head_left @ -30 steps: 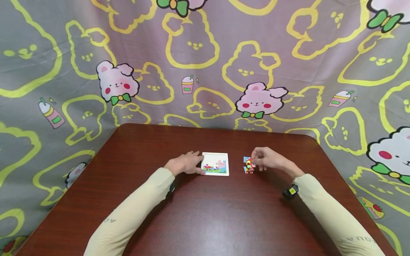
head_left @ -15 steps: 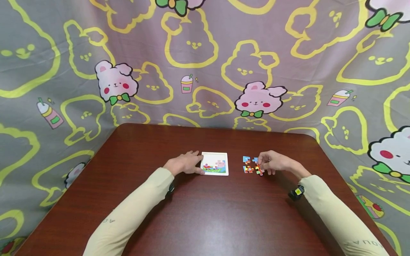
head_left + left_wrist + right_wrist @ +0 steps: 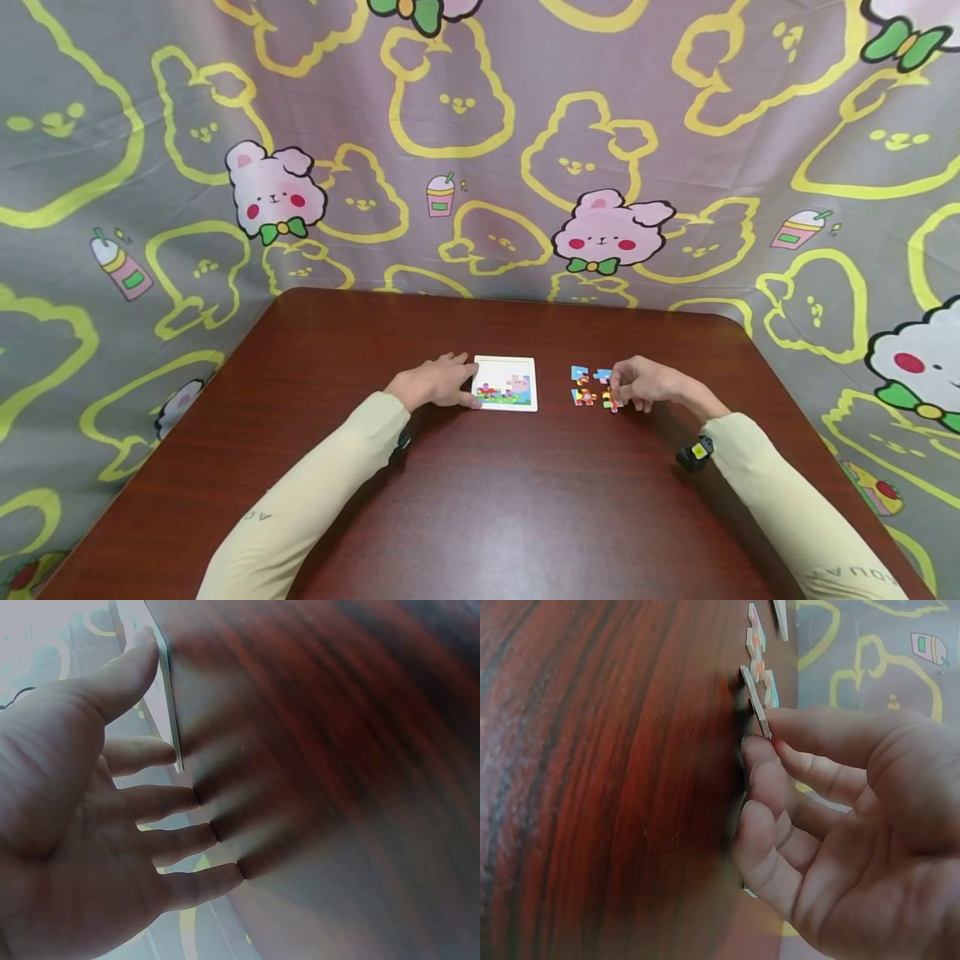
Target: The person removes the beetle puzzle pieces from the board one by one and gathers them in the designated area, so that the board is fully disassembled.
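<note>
A white-framed puzzle tray, with part of a cartoon picture along its lower side, lies on the table. My left hand is at its left edge, thumb on the frame and fingers straight, their tips touching the tabletop in the left wrist view. To the right of the tray, my right hand pinches a puzzle piece between thumb and fingers. That piece is tilted, one edge raised off the table. Loose puzzle pieces, blue and red-yellow, lie just left of these fingers. The right fingers partly hide the held piece.
The dark brown table reaches back to a patterned cloth hanging behind it. Beneath the right fingers, the right wrist view shows a small pale edge, too little to identify.
My right hand has moved right with a puzzle piece, away from the other loose pieces, and gaps now show between them. My left hand and the tray have stayed in place.
</note>
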### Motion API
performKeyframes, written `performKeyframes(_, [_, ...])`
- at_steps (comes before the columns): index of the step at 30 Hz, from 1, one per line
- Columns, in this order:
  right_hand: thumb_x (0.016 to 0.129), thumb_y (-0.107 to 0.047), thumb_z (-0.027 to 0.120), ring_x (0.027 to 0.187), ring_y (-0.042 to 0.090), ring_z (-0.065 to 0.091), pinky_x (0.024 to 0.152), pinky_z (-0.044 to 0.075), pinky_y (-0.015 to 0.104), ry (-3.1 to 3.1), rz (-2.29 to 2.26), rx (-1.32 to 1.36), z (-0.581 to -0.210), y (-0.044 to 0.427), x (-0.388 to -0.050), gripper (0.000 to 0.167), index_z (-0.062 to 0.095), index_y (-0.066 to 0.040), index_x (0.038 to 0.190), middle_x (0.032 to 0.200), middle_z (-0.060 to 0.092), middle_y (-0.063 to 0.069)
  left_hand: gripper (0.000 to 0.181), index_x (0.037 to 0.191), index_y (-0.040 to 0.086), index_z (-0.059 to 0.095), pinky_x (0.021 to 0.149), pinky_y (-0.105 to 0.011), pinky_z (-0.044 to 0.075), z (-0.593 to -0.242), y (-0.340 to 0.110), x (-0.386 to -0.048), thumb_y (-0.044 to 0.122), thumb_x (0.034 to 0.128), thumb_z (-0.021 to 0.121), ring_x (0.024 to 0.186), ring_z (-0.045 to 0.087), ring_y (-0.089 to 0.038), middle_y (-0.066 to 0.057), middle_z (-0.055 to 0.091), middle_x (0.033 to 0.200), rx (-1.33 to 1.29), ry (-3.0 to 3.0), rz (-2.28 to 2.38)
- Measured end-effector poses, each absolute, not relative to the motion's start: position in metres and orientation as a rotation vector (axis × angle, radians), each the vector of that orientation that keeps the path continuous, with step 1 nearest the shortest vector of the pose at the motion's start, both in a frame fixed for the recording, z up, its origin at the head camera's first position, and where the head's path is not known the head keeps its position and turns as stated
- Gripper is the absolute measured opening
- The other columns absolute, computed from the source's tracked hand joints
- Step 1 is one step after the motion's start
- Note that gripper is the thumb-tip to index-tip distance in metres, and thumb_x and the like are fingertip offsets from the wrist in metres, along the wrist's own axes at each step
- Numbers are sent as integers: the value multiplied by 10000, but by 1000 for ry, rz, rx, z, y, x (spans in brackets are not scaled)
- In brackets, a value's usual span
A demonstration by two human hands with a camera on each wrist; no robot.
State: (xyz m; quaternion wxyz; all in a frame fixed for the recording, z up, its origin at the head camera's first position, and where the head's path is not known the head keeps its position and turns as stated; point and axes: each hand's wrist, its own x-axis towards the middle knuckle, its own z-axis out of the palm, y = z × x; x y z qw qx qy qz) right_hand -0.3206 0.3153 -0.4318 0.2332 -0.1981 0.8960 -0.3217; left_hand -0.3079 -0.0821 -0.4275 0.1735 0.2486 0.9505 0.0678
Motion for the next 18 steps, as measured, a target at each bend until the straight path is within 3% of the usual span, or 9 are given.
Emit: performKeyframes(18, [1008, -133, 679, 496, 134, 511, 465, 508, 290, 2568, -693, -557, -427, 306, -321, 206, 561, -79, 848, 679, 587, 28, 746, 1599, 135, 399, 1244, -601, 265, -429, -83, -309, 513, 1004, 644, 1589, 171, -414, -188, 218, 1714, 681, 2696, 191])
